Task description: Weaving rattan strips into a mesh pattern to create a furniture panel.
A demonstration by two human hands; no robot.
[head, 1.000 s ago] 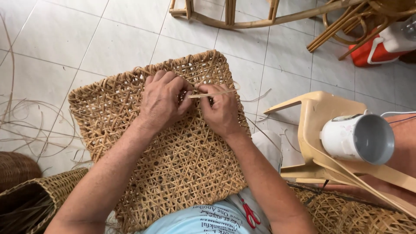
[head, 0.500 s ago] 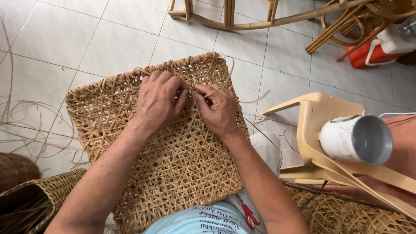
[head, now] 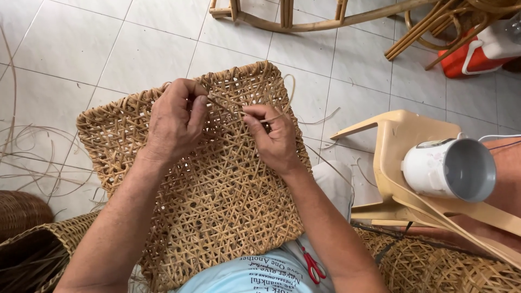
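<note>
**Hands weaving a cane panel on your lap**

You look down at a square woven cane panel (head: 206, 206) resting on your lap, its far edge pointing away from you over a pale tiled floor (head: 108, 43). The open lattice looks filled across nearly the whole panel, so the weave seems mostly done. What seems left is near the far edge, where a loose strand (head: 285, 103) loops up and over the rim, not yet tucked in.

Your left hand (head: 176, 122) lies on the upper part of the panel, its fingers curled and pinched on a thin strip of cane (head: 225, 104). Your right hand (head: 274, 138) sits just beside it, thumb and forefinger closed on the same strip a little further along. The strip runs between the two hands, just above the weave, close to the far edge. Both grips are tight pinches; neither hand is open.

More loose cane (head: 27, 157) lies scattered on the floor to your left. A cream plastic chair (head: 396, 141) stands to your right with a white cup-like container (head: 450, 168) lying on its side. Red scissors (head: 312, 266) rest by your shirt, near the panel's lower edge
</note>
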